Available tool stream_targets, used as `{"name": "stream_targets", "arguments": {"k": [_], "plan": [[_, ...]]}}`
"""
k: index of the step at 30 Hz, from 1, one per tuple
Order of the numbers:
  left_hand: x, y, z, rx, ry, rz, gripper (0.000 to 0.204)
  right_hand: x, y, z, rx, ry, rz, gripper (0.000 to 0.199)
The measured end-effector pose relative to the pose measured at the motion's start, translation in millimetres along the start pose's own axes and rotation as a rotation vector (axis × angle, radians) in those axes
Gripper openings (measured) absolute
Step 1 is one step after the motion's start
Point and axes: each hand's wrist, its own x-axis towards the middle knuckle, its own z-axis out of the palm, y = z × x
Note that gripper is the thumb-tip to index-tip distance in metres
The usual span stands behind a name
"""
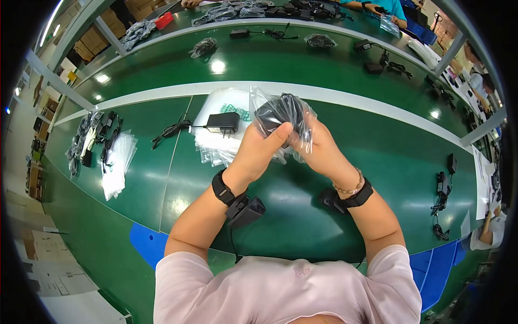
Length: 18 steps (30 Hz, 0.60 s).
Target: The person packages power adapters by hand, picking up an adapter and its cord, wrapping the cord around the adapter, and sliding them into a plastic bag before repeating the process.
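My left hand (260, 147) and my right hand (318, 148) are raised together over the green table (388, 162). Both grip a clear plastic bag (280, 116) with a black power adapter and its coiled cable inside. My left thumb presses on the bag's front. Just left of my hands another black adapter (222, 123) with a loose cable (170, 131) lies on a stack of clear bags (216, 143). Black bands with small devices sit on both wrists.
A pile of empty clear bags (117, 162) and several bagged adapters (86, 140) lie at the far left. More adapters with cables (443, 194) lie at the right. Bagged adapters and loose ones sit on the far belt (324, 40). Other people work at the far and right edges.
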Motion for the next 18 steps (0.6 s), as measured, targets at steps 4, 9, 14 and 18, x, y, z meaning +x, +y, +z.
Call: {"name": "stream_targets", "arguments": {"k": [4,9,14,18], "plan": [[2,-8,-4,-0.064,-0.006,-0.066,0.035,-4,2,2,-0.063,0.139,-0.038,0.062],[6,-11,-4,0.073,0.019,0.097,0.038,-4,-14,-8,0.261,0.016,0.027,0.065],[11,-5,-13,-0.128,0.009,0.07,0.041,-4,-12,-11,0.75,-0.132,0.103,0.062],[5,-7,-6,-0.15,0.059,0.063,0.04,-9,-5,-3,0.692,-0.043,0.151,0.059]]}}
